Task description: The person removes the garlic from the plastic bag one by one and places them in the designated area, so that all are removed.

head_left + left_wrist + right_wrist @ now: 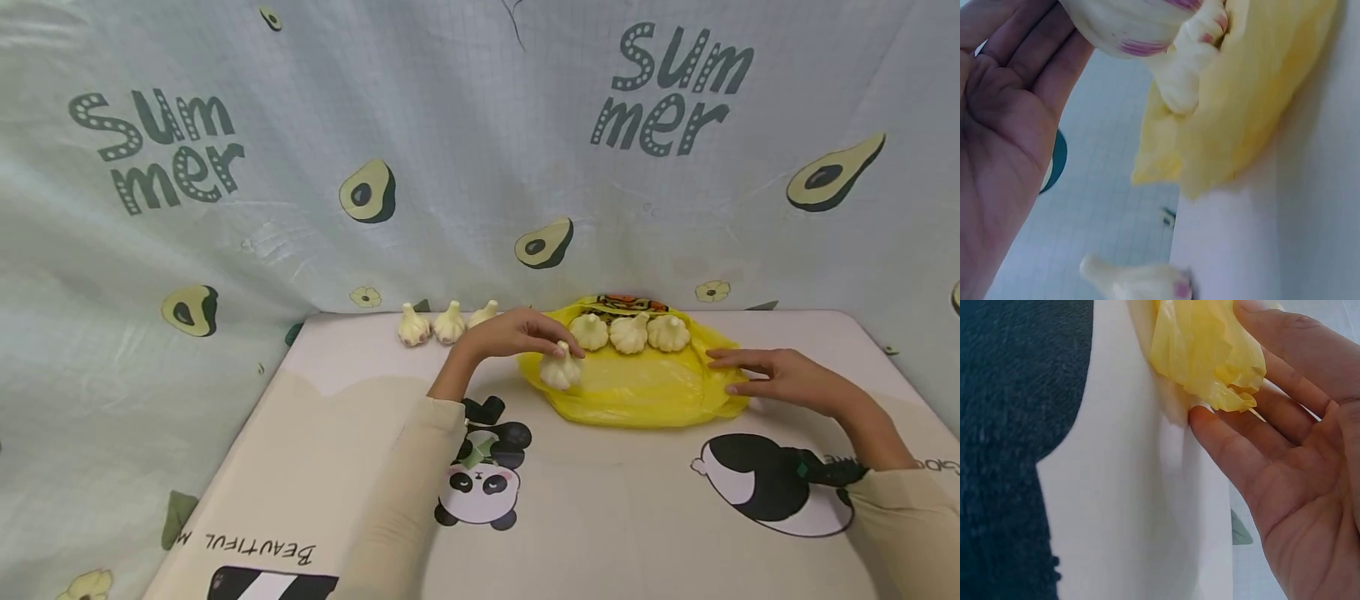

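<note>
My left hand (pixel 517 333) pinches a garlic bulb (pixel 561 368) by its neck over the left edge of a yellow plastic bag (pixel 637 392). In the left wrist view, the held garlic bulb (pixel 1132 25) shows purple streaks beside my fingers. Three more garlic bulbs (pixel 628 333) sit in a row along the back of the opened bag. On the opposite side, my right hand (pixel 795 383) holds the bag's right edge. The right wrist view has the crumpled bag edge (pixel 1210 356) between my thumb and fingers.
Behind my left hand, three garlic bulbs (pixel 450 322) stand in a row at the table's back edge. The table cover (pixel 600 508) carries printed pandas and lettering. A hanging cloth (pixel 450 108) with avocado prints rises right behind the table and along its left side.
</note>
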Tool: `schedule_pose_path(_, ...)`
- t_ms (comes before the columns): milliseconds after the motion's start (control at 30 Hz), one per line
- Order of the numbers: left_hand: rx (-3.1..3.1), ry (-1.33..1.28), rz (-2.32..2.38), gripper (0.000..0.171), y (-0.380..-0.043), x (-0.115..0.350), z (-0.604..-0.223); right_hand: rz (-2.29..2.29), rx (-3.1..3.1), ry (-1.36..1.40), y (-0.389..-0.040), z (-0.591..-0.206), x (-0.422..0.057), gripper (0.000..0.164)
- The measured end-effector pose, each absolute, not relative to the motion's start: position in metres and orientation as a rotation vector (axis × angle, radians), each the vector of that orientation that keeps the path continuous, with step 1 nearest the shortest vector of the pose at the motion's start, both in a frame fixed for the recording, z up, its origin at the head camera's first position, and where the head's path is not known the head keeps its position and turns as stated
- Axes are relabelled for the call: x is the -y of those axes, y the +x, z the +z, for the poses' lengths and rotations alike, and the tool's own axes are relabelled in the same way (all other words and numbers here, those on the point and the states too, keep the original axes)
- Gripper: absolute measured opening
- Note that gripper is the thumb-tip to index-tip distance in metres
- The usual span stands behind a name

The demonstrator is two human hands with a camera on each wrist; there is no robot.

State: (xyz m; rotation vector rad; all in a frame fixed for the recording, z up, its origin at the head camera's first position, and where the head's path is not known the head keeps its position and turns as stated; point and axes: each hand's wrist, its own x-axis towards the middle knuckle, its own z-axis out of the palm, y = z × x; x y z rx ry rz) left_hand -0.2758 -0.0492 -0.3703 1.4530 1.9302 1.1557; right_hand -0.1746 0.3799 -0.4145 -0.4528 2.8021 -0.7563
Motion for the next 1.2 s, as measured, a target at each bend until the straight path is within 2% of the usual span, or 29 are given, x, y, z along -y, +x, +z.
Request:
schedule_pose_path(300, -2.039, 1.378, 1.171, 0.022, -0.272, 0.086, -0.360, -0.841, -2.797, -0.429, -0.175, -0.412, -0.382, 0.051)
schedule_pose_path(767, -2.157, 1.256, 1.268, 0.022, -0.262, 0.148, -0.352, -0.808, -2.801, -0.449, -0.176, -0.416, -0.381, 0.042)
schedule_pose_path(1200, -2.267, 1.186, 1.243, 0.023, -0.254, 0.181, -0.359, -0.784, -2.817, -0.485, -0.173, -0.418, -0.380, 0.041)
